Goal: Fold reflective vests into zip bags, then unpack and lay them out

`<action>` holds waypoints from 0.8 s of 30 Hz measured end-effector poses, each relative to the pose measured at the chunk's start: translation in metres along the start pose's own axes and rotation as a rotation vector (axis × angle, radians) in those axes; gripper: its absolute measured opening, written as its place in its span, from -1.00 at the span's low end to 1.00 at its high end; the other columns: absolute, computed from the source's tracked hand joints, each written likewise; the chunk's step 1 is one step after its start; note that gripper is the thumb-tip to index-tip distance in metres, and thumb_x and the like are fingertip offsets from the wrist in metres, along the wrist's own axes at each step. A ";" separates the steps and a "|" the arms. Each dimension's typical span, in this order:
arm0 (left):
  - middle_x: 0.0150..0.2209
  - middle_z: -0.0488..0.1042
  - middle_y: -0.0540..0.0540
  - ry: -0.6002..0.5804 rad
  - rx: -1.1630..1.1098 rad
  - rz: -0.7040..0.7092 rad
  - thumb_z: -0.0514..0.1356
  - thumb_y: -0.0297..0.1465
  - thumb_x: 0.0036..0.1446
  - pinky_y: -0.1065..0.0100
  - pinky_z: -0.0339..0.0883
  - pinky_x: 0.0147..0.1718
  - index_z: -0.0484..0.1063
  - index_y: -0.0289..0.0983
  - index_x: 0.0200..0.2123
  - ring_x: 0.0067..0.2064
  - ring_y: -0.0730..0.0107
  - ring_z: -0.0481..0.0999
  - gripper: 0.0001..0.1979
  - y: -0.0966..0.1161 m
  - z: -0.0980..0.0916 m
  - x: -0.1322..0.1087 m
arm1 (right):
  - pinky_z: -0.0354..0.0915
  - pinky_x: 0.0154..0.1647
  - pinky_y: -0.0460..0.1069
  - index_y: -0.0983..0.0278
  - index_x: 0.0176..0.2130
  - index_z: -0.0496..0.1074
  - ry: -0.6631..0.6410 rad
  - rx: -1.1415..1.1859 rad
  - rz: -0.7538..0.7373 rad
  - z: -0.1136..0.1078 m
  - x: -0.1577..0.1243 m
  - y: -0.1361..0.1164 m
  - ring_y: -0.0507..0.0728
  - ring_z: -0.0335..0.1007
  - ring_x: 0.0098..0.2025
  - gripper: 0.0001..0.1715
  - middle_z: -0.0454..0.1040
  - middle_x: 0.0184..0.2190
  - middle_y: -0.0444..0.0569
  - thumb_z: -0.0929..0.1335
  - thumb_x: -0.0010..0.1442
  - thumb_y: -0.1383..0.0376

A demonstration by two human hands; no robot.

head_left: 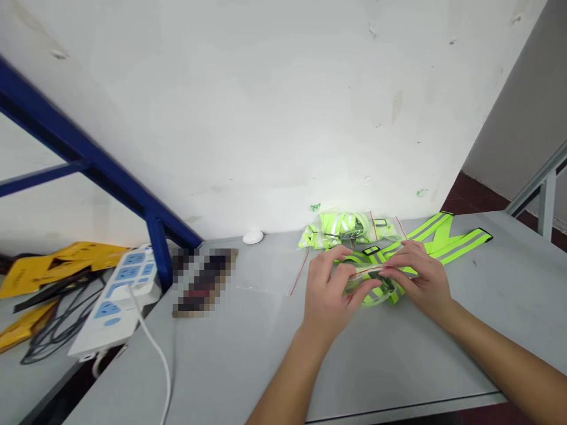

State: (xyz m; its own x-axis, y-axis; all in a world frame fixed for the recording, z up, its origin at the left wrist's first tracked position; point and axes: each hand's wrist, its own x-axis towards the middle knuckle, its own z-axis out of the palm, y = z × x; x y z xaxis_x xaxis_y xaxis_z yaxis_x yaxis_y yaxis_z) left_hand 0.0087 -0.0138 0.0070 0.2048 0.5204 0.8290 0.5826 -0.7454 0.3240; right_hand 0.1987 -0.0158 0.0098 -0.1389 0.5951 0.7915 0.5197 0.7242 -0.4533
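Note:
My left hand [326,292] and my right hand [423,278] both pinch the red-lined top edge of a clear zip bag [371,296]. Coiled yellow-green reflective straps show through its plastic. Just behind it, a loose reflective strap harness [460,248] with silver stripes and a black buckle spreads to the right on the grey table. Against the wall lie more bagged reflective straps [339,227], in clear plastic with red zip lines. To the left of my left hand, a flat clear zip bag [274,274] lies on the tabletop.
A white power strip [119,295] with a cable runs along the left side, near yellow packets [66,265] and dark wires. A blue metal frame [101,171] slants down to the table [230,366]. A white oval object [253,237] and a blurred-out item [206,283] lie left of centre.

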 end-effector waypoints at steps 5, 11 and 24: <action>-0.01 0.44 -0.17 -0.037 -0.084 -0.029 0.26 -0.44 0.14 0.21 0.43 -0.14 0.45 -0.22 -0.29 -0.09 0.29 0.46 -0.95 0.003 -0.002 0.003 | 0.24 -0.16 0.10 0.17 -0.34 0.45 0.017 -0.008 -0.013 0.000 0.000 0.002 0.04 0.35 -0.50 -0.90 0.48 -0.52 -0.17 0.42 0.17 0.38; 0.02 0.49 -0.12 -0.143 -0.225 -0.121 0.31 -0.39 0.10 0.12 0.40 -0.05 0.57 -0.16 -0.33 0.01 0.19 0.44 -0.96 -0.002 -0.008 0.007 | 0.25 -0.18 0.10 0.16 -0.34 0.44 0.020 -0.011 -0.020 0.001 0.001 0.002 0.05 0.36 -0.50 -0.88 0.48 -0.53 -0.18 0.41 0.17 0.39; 0.09 0.37 -0.11 -0.191 -0.356 -0.319 0.31 -0.41 0.09 0.25 0.45 -0.08 0.52 -0.19 -0.37 0.01 0.28 0.44 -0.98 0.003 -0.001 0.002 | 0.24 -0.16 0.12 0.16 -0.35 0.45 0.029 -0.015 0.000 0.002 0.000 0.004 0.05 0.34 -0.48 -0.89 0.48 -0.52 -0.18 0.41 0.17 0.38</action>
State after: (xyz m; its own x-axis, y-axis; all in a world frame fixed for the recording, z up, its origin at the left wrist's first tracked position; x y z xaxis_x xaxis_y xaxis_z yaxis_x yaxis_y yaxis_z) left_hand 0.0098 -0.0153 0.0098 0.2200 0.7873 0.5760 0.3424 -0.6152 0.7101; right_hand 0.1987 -0.0126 0.0069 -0.1149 0.5844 0.8033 0.5321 0.7191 -0.4470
